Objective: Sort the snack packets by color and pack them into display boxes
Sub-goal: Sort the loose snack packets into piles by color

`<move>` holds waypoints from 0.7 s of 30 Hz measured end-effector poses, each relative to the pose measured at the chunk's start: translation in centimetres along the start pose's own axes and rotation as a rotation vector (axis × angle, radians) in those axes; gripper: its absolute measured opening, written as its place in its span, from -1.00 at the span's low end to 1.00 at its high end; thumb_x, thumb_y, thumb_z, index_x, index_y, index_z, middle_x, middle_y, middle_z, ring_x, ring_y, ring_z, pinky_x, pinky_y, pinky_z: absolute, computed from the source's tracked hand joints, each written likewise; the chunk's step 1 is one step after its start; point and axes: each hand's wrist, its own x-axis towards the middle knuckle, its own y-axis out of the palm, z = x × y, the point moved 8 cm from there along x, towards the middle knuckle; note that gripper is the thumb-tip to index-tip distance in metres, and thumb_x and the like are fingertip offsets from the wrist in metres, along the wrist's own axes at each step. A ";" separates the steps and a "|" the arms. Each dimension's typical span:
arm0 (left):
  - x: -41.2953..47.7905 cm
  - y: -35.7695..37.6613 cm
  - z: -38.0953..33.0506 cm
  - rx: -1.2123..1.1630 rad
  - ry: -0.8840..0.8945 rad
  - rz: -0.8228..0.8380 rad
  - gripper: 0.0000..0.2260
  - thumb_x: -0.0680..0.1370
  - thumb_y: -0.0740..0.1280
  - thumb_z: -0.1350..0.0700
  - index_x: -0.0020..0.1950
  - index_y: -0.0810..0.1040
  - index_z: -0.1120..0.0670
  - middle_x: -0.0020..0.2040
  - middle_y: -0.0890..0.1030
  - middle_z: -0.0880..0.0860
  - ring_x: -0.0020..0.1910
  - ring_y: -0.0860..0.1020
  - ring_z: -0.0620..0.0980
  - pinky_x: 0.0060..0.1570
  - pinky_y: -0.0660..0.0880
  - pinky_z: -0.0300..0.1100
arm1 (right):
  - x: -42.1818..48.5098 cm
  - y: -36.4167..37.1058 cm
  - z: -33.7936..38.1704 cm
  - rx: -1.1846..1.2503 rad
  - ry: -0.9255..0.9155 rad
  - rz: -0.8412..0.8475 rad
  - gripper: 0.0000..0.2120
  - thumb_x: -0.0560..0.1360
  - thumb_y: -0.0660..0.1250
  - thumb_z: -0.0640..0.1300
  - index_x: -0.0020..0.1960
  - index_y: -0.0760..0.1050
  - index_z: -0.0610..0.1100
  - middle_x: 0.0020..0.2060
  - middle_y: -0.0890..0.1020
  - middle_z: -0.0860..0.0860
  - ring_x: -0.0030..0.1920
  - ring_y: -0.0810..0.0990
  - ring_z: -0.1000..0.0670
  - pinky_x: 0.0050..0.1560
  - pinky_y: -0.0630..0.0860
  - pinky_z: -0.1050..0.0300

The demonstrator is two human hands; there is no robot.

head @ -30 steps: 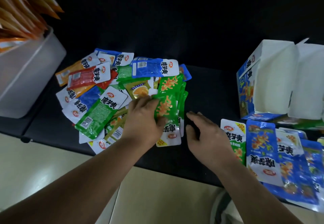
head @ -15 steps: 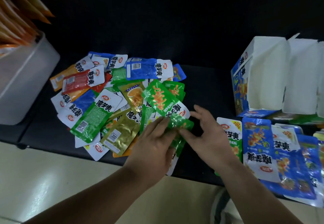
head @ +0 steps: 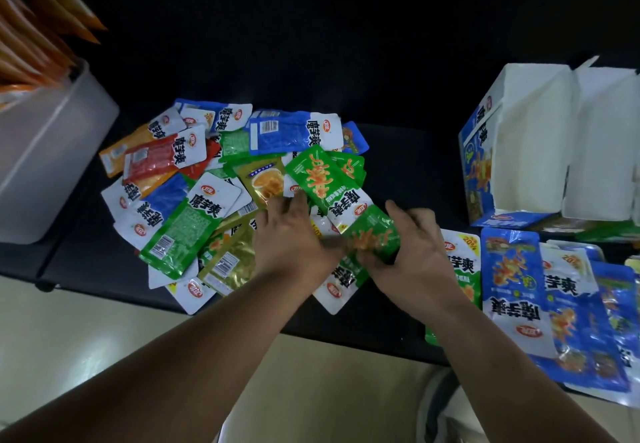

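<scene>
Clearly the right hand (head: 412,255) grips a green snack packet (head: 375,231); the blurred left hand's (head: 294,245) hold cannot be told.

The green packets (head: 375,234), under the left grip (head: 291,238) a second ago, now sit in the right grip (head: 412,252), whose open fingers have curled round them.

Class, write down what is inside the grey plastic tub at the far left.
Orange packets stick up out of the grey plastic tub; its wall hides their lower ends.
</scene>
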 end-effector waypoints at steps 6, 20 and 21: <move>3.5 -0.3 -0.7 -0.242 -0.339 0.048 -0.27 0.42 0.38 -0.41 0.46 0.38 -0.02 0.44 0.45 0.12 0.44 0.36 0.23 0.33 0.44 0.23 | 0.3 -0.3 0.4 -0.032 -0.009 -0.115 -0.33 0.40 0.59 0.06 0.46 0.46 0.08 0.23 0.38 0.05 0.29 0.43 -0.06 0.19 0.55 -0.06; -1.5 0.0 -0.7 -0.341 -0.043 0.207 -0.45 0.55 0.50 -0.02 0.50 0.40 -0.15 0.00 0.55 -0.08 -0.15 0.59 -0.16 -0.25 0.51 -0.30 | -1.2 0.1 -0.5 0.136 -0.073 -0.294 -0.39 0.48 0.57 -0.10 0.48 0.47 -0.08 0.28 0.41 0.05 0.28 0.51 -0.05 0.22 0.53 0.03; -2.0 0.2 -1.0 -0.366 -0.027 0.218 -0.46 0.56 0.49 -0.01 0.50 0.39 -0.15 -0.08 0.55 -0.10 -0.27 0.56 -0.21 -0.37 0.44 -0.35 | -1.2 0.0 -0.5 0.140 -0.084 -0.297 -0.41 0.49 0.56 -0.13 0.47 0.48 -0.09 0.27 0.42 0.03 0.26 0.51 -0.05 0.20 0.52 0.07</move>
